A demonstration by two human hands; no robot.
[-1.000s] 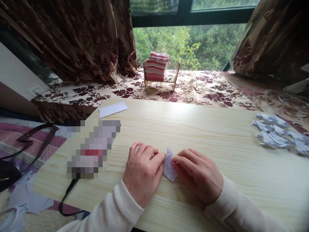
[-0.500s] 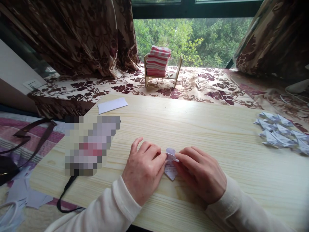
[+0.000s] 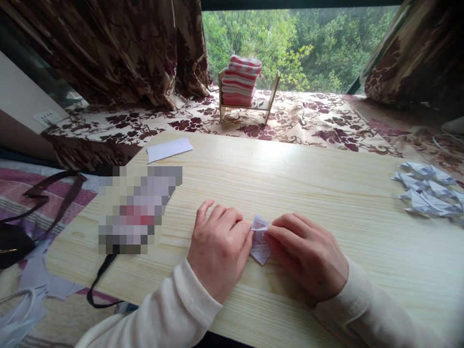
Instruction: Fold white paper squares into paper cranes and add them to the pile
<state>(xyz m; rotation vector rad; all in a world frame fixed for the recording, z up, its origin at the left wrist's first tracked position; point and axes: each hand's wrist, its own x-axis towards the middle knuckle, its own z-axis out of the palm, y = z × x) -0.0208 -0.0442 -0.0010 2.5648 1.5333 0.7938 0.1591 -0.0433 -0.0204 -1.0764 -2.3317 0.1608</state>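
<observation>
A small folded piece of white paper (image 3: 260, 240) with faint writing lies on the pale wooden tabletop (image 3: 290, 183). My left hand (image 3: 219, 249) pinches its left edge with curled fingers. My right hand (image 3: 308, 253) pinches its right edge, fingers pressed together on the paper. The paper's top flap is folded down into a small triangle between my fingertips. Both sleeves are cream-coloured.
A heap of folded paper pieces (image 3: 427, 195) lies at the table's right edge. A white paper slip (image 3: 169, 149) sits at the far left corner. A blurred object (image 3: 136, 208) with a black cable (image 3: 99, 285) lies left. A small wooden rack of striped cloths (image 3: 242, 82) stands on the sill.
The paper's top flap, upright a second ago, has been folded down and flattened between my fingertips. The camera tilted slightly; both hands stayed at the paper.
</observation>
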